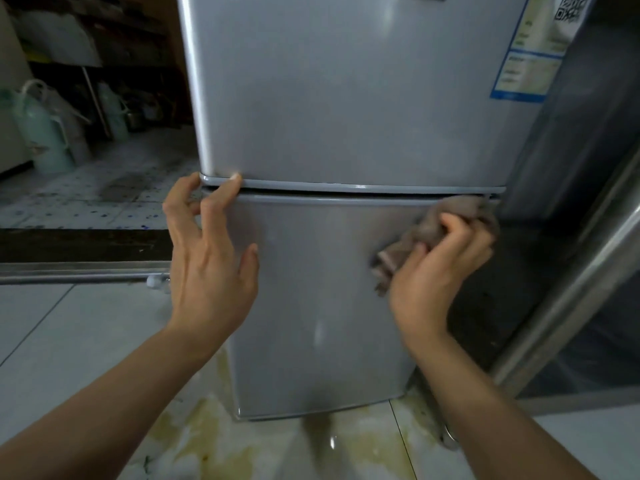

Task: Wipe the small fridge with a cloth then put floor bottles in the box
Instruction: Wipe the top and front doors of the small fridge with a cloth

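**Cloth at the fridge's door seam**

The small silver fridge fills the middle of the view, its upper and lower doors meeting at a dark seam across the centre. The right hand, at about 3 o'clock, has its fingers curled round a bunched brown cloth, its grip closed on the fabric, and presses it against the top right corner of the lower door, just under the seam. The left hand, at about 9 o'clock, has its grip open and holds nothing: the fingers are spread and lightly bent, fingertips touching the seam at the fridge's left edge. A blue-edged label sits on the upper door at 1 o'clock. Pale green jugs stand on the floor at 10 o'clock. Yellowish stains mark the tiles at 6 o'clock.
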Motion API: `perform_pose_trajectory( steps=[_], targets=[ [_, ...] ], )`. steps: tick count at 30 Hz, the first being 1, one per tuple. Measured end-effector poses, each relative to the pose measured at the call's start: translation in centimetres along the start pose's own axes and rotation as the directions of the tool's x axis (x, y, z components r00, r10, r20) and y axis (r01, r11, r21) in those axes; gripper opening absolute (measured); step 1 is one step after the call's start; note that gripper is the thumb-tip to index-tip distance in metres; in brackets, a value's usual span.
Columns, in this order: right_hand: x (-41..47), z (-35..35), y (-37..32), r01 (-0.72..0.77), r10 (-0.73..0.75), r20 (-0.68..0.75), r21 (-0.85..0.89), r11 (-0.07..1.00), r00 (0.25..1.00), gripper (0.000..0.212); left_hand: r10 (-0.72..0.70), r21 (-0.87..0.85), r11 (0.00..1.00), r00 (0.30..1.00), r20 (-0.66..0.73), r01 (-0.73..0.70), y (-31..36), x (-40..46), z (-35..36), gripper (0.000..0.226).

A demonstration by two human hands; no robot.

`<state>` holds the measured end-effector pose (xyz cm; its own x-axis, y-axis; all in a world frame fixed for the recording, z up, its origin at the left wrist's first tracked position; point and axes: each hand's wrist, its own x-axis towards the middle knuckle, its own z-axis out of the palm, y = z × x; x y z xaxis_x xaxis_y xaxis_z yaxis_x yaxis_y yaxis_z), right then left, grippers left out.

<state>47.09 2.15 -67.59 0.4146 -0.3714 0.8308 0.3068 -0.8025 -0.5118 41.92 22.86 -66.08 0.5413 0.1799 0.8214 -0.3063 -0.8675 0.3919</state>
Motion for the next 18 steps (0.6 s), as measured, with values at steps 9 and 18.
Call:
perform_pose_trajectory(
  steps=[9,18],
  targets=[
    [2.8,-1.3,4.2,-0.124,0.121,0.108,0.031,0.992,0.987,0.06,0.045,-0.024,0.999,0.999,-0.022,-0.045,-0.4,-0.1,0.0,0.081],
    [1.4,0.7,7.4,-0.215,0.189,0.165,0.155,0.964,0.968,0.065,-0.162,-0.084,0.984,0.986,-0.033,0.159,-1.9,-3.6,1.9,0.069]
  ],
)
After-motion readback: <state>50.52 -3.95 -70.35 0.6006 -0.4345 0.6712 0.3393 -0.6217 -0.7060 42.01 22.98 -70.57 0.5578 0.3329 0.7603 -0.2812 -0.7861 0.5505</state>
